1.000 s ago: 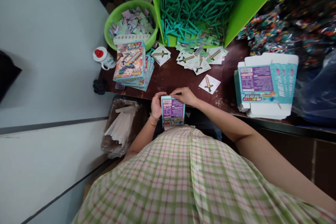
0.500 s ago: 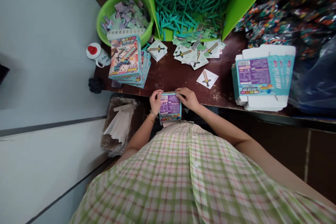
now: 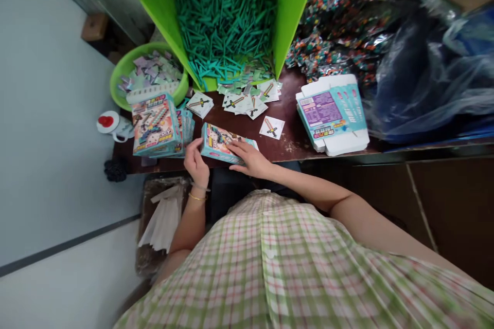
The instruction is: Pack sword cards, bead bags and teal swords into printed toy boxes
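A small printed cardboard box (image 3: 216,140) lies picture side up at the front of the table, its long side towards me. My right hand (image 3: 252,159) rests on its top and near side with the fingers stretched out. At the box's left end is my left hand (image 3: 196,162), fingers loosely bent and fingertips against or very near that end; contact is hard to make out. Left of it, another printed box (image 3: 156,123) lies on a stack of like boxes (image 3: 187,128).
Sword picture cards (image 3: 272,127) lie behind the box. Flat unfolded cartons (image 3: 347,113) are piled on the right. Behind stand a green bin (image 3: 297,15) of teal sticks and a green basin (image 3: 116,79) of small packets. A lidded mug (image 3: 121,128) is far left.
The box has gone from near my lap onto the table and now shows its picture side. My right hand has moved onto its top, my left to its left end. The camera view has shifted.
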`<state>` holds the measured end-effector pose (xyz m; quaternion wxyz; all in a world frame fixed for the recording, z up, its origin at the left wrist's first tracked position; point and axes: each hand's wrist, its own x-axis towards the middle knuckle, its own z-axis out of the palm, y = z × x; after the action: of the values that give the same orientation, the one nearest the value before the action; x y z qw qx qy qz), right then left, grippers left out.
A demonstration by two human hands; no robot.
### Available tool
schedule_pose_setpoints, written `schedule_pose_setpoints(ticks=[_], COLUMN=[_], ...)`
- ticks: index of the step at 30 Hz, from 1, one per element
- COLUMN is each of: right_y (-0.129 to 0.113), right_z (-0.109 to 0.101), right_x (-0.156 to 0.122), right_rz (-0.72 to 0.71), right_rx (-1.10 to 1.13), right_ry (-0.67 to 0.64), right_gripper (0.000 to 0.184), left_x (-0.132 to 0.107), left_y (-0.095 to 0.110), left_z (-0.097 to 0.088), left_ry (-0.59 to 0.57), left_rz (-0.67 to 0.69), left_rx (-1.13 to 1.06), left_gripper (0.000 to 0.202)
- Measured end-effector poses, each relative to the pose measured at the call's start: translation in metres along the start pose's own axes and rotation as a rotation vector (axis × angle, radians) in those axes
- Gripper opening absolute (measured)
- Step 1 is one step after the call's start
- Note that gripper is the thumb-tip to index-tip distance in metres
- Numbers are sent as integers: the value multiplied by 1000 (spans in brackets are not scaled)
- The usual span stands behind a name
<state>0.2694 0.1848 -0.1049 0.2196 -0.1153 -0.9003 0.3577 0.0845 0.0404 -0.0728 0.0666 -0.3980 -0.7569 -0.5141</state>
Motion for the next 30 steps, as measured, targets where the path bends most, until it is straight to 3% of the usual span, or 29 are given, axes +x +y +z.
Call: schedule_pose_setpoints(ticks=[5,9,12,15,17,20,22,24,27,30], right_y=[54,58,69,101,119,122,113,104,102,110], right_z=[17,32,27,4,-8,-10,-5,-1,-4,-16], right_x=[-11,-18,-15,-24,-44,-90,-121,-144,-160,-155], right_rz=[200,88,113,360,465,378,275,230,267,386], right_rx=[-111,-15,66,-109,-272,-381,-389,-373,-284,-176], right_ry=[-2,-77,55,216,178,-12,-80,-66,54,264], right_gripper=[47,41,46,49,56,68,73,65,38,36], left_x=[-50,-80,-83,-79,-77,-77,-76,-74,-73,-76], left_y=[-17,-16,-14,-12,-8,6,15,20,19,9], left_z=[24,46,57,61,66,85,101,113,116,106], left_ry=[-287,-463,-634,-722,-782,-899,-926,-908,-902,-921], left_rz=[116,165,192,177,215,332,352,320,319,373], left_rx=[272,314,389,560,632,634,629,638,632,603], left_gripper=[39,45,53,72,79,77,81,88,79,57])
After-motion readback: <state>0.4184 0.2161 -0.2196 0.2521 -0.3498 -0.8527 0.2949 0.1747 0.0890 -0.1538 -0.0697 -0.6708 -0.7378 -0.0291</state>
